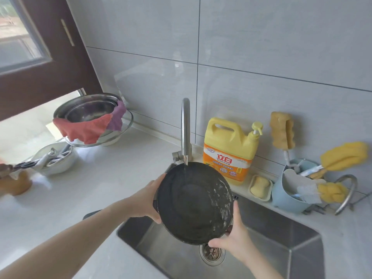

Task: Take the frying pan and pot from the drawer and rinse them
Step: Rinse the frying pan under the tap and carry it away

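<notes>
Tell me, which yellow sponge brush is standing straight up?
The brownish-yellow sponge brush nearest the detergent jug stands upright against the tiled wall. The bright yellow one leans sideways from the blue holder, and the third hangs low at its front.

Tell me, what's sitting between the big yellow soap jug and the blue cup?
A small dish holding a yellow soap bar sits on the counter between the jug and the blue cup, seen in the head view.

Frying pan (194, 203) sitting under faucet (185, 125), over sink (281, 234); detergent jug (229, 152) standing far right; bowls (88, 111) lying far left.
</notes>
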Tool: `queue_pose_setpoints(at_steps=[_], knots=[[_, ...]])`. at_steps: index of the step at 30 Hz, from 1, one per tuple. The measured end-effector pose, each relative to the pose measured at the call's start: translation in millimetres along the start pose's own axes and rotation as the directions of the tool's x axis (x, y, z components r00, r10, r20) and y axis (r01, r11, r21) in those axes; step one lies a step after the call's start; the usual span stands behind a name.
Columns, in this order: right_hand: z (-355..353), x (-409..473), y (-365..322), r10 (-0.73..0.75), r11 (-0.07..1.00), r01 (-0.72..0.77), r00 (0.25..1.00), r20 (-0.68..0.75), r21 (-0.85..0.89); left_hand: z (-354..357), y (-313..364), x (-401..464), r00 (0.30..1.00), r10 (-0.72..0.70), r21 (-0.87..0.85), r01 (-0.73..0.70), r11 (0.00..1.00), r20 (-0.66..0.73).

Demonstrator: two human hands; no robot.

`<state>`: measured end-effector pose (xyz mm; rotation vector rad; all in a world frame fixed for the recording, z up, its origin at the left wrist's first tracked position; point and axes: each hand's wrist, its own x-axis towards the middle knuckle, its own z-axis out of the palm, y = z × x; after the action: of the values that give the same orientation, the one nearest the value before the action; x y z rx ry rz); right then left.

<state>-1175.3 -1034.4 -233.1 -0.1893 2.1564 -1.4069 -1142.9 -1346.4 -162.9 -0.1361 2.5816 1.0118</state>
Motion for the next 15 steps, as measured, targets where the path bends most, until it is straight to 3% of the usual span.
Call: queue_pose_setpoints(at_steps=[8,15], knots=[[-45,-8,4,-0.144,0.975,0.109,0.974,-0.174,-0.196,50,24,17,0.973,0.112,-0.005,-0.115,0.993,-0.203],[-73,-28,12,-0.260,0.931,0.136,0.898,-0.354,-0.337,95,34,17,0.840,0.259,0.111,-0.234,0.966,-0.476]])
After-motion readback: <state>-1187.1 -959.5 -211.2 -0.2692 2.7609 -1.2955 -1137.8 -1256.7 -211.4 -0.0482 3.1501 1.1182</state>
